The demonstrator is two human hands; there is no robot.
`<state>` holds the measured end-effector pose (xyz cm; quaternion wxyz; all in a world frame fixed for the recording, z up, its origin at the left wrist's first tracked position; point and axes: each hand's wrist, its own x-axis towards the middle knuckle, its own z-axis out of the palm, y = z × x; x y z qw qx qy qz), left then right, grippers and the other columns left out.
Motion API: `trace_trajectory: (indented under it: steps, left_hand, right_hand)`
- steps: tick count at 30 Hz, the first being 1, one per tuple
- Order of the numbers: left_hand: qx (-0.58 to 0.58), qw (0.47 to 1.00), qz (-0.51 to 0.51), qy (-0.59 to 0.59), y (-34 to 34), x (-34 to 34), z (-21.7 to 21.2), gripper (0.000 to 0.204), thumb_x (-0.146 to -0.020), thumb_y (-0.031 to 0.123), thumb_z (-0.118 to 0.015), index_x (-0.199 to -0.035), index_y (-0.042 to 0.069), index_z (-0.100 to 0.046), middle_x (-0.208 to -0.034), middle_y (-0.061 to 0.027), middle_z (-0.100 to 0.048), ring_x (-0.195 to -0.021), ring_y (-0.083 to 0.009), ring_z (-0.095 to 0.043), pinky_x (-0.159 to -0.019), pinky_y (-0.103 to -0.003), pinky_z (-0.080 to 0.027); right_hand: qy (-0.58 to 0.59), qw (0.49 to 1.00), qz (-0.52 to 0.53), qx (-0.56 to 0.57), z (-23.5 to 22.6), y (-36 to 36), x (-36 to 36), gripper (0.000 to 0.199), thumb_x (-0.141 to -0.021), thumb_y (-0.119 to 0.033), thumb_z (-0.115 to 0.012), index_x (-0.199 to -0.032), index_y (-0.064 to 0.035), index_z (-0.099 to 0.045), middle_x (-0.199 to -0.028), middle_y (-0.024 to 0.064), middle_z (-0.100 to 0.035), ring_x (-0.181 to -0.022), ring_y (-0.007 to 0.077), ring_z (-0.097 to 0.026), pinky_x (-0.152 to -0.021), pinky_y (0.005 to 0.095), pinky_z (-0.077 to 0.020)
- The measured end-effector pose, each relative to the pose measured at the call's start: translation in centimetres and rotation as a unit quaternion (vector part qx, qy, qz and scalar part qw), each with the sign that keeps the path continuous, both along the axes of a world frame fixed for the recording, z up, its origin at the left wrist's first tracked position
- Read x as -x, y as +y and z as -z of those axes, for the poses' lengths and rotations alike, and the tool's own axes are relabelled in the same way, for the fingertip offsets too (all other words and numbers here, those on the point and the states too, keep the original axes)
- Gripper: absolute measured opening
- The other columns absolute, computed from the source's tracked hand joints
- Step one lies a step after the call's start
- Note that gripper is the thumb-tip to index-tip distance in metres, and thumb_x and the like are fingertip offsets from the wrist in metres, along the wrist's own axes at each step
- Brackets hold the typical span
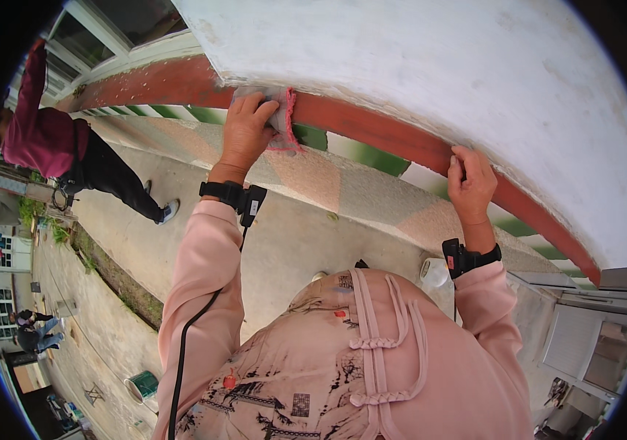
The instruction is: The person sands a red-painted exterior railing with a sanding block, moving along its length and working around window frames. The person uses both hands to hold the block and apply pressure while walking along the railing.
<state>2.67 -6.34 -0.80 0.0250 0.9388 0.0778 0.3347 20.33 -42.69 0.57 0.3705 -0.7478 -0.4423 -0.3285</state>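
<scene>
My left hand [246,128] presses a small cloth with a pink edge [284,121] against the red band [372,128] at the foot of a white wall [438,66]. The fingers are closed over the cloth. My right hand [471,183] rests further right on the same red band, fingers bent against its upper edge, holding nothing that I can see. Both wrists carry black straps with small devices, and pink sleeves cover my forearms.
Another person in a dark red top and black trousers [71,150] leans at the wall to the left. A concrete walkway [299,242] runs below. A green bucket [142,384] stands low left, a small white container [433,271] near my right arm. Window frames sit at upper left.
</scene>
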Motion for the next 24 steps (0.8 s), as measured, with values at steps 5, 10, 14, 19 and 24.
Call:
trace_trajectory:
  steps: [5,10,14,19,24]
  left_hand:
    - [-0.025,0.999,0.031,-0.006,-4.5,-1.9,-0.3,0.054,-0.055,0.006,-0.077,-0.106,0.014,-0.065,-0.111,-0.0083,-0.057,-0.105,-0.0315,-0.053,-0.090,-0.042,-0.043]
    - [-0.026,0.997,0.077,-0.011,-10.1,-4.1,-0.5,0.055,-0.053,0.010,-0.079,-0.106,0.015,-0.065,-0.109,-0.0078,-0.057,-0.104,-0.0298,-0.054,-0.089,-0.042,-0.043]
    - [-0.012,0.993,0.112,-0.038,-14.8,-5.7,-0.2,0.058,-0.053,0.010,-0.079,-0.108,0.014,-0.064,-0.109,-0.0080,-0.057,-0.104,-0.0305,-0.054,-0.090,-0.042,-0.043]
    - [0.100,0.980,0.164,-0.045,-14.4,-4.8,-0.8,0.044,-0.063,0.007,-0.074,-0.105,0.010,-0.062,-0.113,-0.0095,-0.060,-0.107,-0.0321,-0.055,-0.092,-0.042,-0.045]
    - [0.183,0.975,0.084,-0.093,-11.8,-2.3,-0.6,0.037,-0.072,-0.003,-0.065,-0.106,0.009,-0.062,-0.112,-0.0114,-0.063,-0.108,-0.0330,-0.056,-0.092,-0.041,-0.048]
  right_hand:
    - [0.022,0.999,-0.035,-0.024,0.2,-0.2,-0.1,0.017,-0.076,0.001,-0.064,-0.091,-0.0063,-0.064,-0.073,0.0082,-0.059,-0.065,0.0258,-0.058,-0.058,0.0331,-0.0475]
    - [0.050,0.996,-0.068,-0.030,0.1,-0.4,0.0,0.016,-0.075,-0.001,-0.065,-0.090,-0.0059,-0.063,-0.073,0.0076,-0.059,-0.065,0.0253,-0.058,-0.058,0.0329,-0.0475]
    - [0.011,0.995,-0.094,-0.020,-1.3,-0.1,1.1,0.021,-0.073,-0.002,-0.068,-0.094,-0.0059,-0.063,-0.082,0.0087,-0.061,-0.074,0.0273,-0.060,-0.065,0.0344,-0.0498]
    - [-0.068,0.982,-0.172,0.028,-2.3,4.1,4.1,0.032,-0.072,-0.003,-0.068,-0.102,-0.0039,-0.060,-0.101,0.0111,-0.060,-0.091,0.0300,-0.059,-0.080,0.0375,-0.0497]
    - [-0.132,0.969,-0.150,0.145,-1.2,9.8,5.2,0.039,-0.073,-0.008,-0.067,-0.110,-0.0046,-0.056,-0.109,0.0095,-0.055,-0.106,0.0279,-0.051,-0.090,0.0389,-0.0423]
